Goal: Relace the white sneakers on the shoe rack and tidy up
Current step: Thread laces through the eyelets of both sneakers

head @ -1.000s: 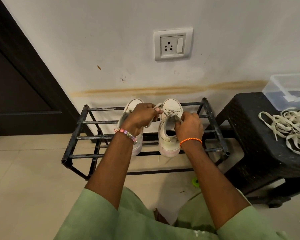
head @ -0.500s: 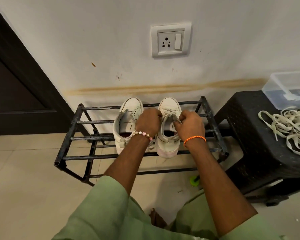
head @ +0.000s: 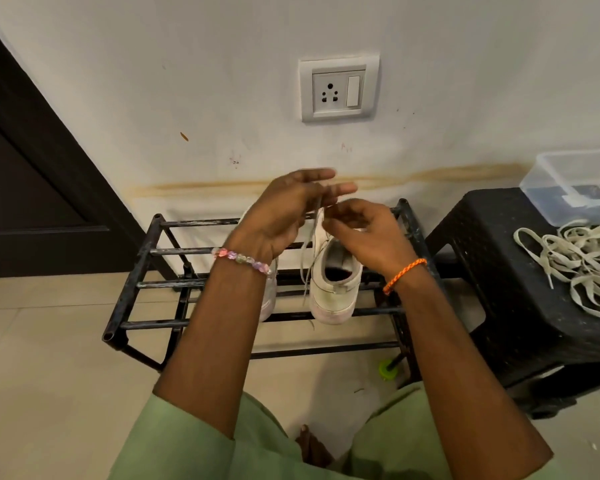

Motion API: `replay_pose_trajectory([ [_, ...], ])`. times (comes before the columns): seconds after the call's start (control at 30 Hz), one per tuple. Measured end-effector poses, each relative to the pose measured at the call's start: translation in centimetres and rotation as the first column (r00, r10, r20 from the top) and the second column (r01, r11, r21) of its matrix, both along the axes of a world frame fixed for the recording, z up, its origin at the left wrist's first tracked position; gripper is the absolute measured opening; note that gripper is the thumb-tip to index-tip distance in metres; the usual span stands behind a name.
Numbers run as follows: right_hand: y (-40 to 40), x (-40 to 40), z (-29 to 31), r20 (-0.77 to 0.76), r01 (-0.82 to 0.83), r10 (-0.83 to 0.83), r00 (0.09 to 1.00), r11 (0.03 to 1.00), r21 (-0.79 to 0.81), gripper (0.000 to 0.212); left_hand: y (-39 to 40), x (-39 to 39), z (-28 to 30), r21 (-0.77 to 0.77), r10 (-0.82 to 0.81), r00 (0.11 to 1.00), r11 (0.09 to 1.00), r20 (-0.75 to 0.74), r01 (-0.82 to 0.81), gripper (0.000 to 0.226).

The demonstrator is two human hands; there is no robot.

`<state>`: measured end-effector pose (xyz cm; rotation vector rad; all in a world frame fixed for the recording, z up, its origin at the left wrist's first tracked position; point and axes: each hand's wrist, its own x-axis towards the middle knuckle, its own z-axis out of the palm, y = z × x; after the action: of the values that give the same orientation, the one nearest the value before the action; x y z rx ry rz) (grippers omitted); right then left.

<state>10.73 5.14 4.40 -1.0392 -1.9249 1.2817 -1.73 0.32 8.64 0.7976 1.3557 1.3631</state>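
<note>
Both hands raised over the black shoe rack (head: 146, 252), working one lace (head: 307, 247). Left hand (head: 281, 216): palm turned inward, fingers (head: 321, 174) mostly straight and spread, lace passing up among them; whether thumb and finger actually pinch it cannot be told, motion blur there. Right hand (head: 364, 233): fingers curled, tips drawn together just right of the left fingers, pinching the lace end. Below both sets of fingers the lace hangs loose down the left side of the right white sneaker (head: 333, 292), which sits on the rack's top bars, heel toward the person. Left white sneaker (head: 269, 296) mostly hidden under the left wrist, only a sliver showing. Well right of the right fingers: black stool (head: 492, 271) carrying a heap of loose laces (head: 582, 268) and a clear plastic box (head: 575, 181). Beaded bracelet (head: 241, 259) on left wrist, orange cord (head: 404, 275) on right.
</note>
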Motion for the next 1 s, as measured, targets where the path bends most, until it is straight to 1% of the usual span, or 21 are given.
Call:
replay_pose_trajectory([
  [0.07, -0.9, -0.5, 1.2, -0.146, -0.177, 0.155, 0.977, 0.972, -0.153, 0.015, -0.5, 0.3, 1.1, 0.057, 0.0, 1.0, 0.998, 0.0, 0.0, 0.023],
  [0.23, -1.1, 1.4, 3.2, -0.368, -0.398, 0.267, 0.89, 0.85, -0.346, 0.017, -1.1, -0.7, -0.7, 0.059, 0.302, 0.946, 0.949, 0.119, -0.31, 0.017],
  [0.3, -0.6, 2.6, 3.9, -0.412, -0.414, 0.242, 0.878, 0.816, -0.403, 0.022, -1.3, -1.4, -1.6, 0.041, 0.436, 0.887, 0.894, 0.155, -0.447, 0.016],
  [0.33, -0.3, 3.1, 4.2, -0.408, -0.378, 0.202, 0.89, 0.826, -0.417, 0.023, -1.4, -1.7, -2.0, 0.012, 0.515, 0.832, 0.849, 0.205, -0.528, 0.016],
  [0.37, 0.1, 3.5, 4.2, -0.372, -0.313, 0.153, 0.915, 0.853, -0.418, 0.02, -1.4, -2.0, -2.4, -0.029, 0.591, 0.764, 0.795, 0.261, -0.605, 0.017],
  [0.43, 1.1, 4.3, 3.4, -0.192, -0.108, 0.038, 0.981, 0.924, -0.367, 0.018, -1.4, -2.6, -3.7, -0.117, 0.698, 0.646, 0.702, 0.309, -0.703, 0.017],
  [0.47, 1.5, 4.6, 2.7, -0.059, 0.003, -0.022, 0.998, 0.951, -0.309, 0.019, -1.3, -2.8, -4.6, -0.153, 0.732, 0.63, 0.675, 0.259, -0.722, 0.015],
  [0.5, 2.0, 4.7, 1.8, 0.074, 0.091, -0.075, 0.994, 0.966, -0.243, 0.021, -1.1, -2.8, -5.4, -0.176, 0.748, 0.646, 0.664, 0.153, -0.727, 0.012],
  [0.53, 2.4, 4.8, 0.9, 0.177, 0.142, -0.107, 0.978, 0.969, -0.2, 0.022, -0.9, -2.7, -6.2, -0.187, 0.726, 0.687, 0.671, -0.032, -0.718, 0.016],
  [0.57, 2.8, 4.8, 0.2, 0.243, 0.168, -0.121, 0.963, 0.969, -0.183, 0.022, -0.8, -2.4, -6.8, -0.19, 0.641, 0.715, 0.693, -0.279, -0.695, 0.025],
  [0.6, 3.0, 4.6, -0.4, 0.269, 0.177, -0.124, 0.955, 0.967, -0.182, 0.021, -0.7, -2.0, -7.3, -0.18, 0.506, 0.688, 0.722, -0.52, -0.668, 0.035],
  [0.63, 3.1, 4.4, -0.6, 0.259, 0.166, -0.114, 0.959, 0.968, -0.188, 0.02, -0.6, -1.4, -7.1, -0.126, 0.405, 0.611, 0.756, -0.68, -0.642, 0.043],
  [0.67, 3.1, 4.2, -0.6, 0.229, 0.132, -0.088, 0.969, 0.974, -0.183, 0.019, -0.5, -0.6, -6.6, -0.029, 0.367, 0.526, 0.8, -0.768, -0.6, 0.046],
  [0.7, 3.1, 3.9, -0.4, 0.187, 0.079, -0.049, 0.981, 0.985, -0.155, 0.019, -0.2, 0.2, -5.9, 0.069, 0.347, 0.477, 0.859, -0.807, -0.508, 0.045],
  [0.73, 3.0, 3.6, -0.1, 0.142, 0.019, -0.002, 0.99, 0.993, -0.113, 0.018, 0.3, 0.8, -5.3, 0.123, 0.305, 0.5, 0.923, -0.81, -0.365, 0.04],
  [0.77, 2.9, 3.2, 0.1, 0.097, -0.028, 0.035, 0.995, 0.997, -0.073, 0.015, 0.7, 1.4, -4.7, 0.13, 0.228, 0.598, 0.97, -0.768, -0.204, 0.035],
  [0.8, 2.7, 2.8, 0.2, 0.051, -0.037, 0.039, 0.998, 0.998, -0.048, 0.013, 1.0, 1.8, -4.2, 0.107, 0.114, 0.72, 0.993, -0.684, -0.056, 0.034],
  [0.83, 2.6, 2.4, 0.1, 0.006, -0.014, 0.014, 1.0, 1.0, -0.019, 0.014, 1.2, 2.2, -4.0, 0.069, -0.006, 0.8, 0.996, -0.6, 0.06, 0.037],
  [0.87, 2.8, 2.1, -0.1, -0.024, 0.022, -0.021, 0.999, 1.0, 0.02, 0.017, 1.3, 2.4, -4.1, 0.036, -0.085, 0.822, 0.991, -0.564, 0.127, 0.041],
  [0.9, 2.9, 1.9, -0.3, -0.038, 0.046, -0.044, 0.998, 0.997, 0.058, 0.016, 1.3, 2.4, -4.3, 0.008, -0.123, 0.813, 0.988, -0.569, 0.156, 0.043],
  [1.0, 3.2, 1.8, -0.7, -0.073, 0.077, -0.073, 0.995, 0.995, 0.059, 0.007, 1.2, 1.5, -5.2, 0.004, -0.099, 0.825, 0.993, -0.557, 0.122, 0.046],
])
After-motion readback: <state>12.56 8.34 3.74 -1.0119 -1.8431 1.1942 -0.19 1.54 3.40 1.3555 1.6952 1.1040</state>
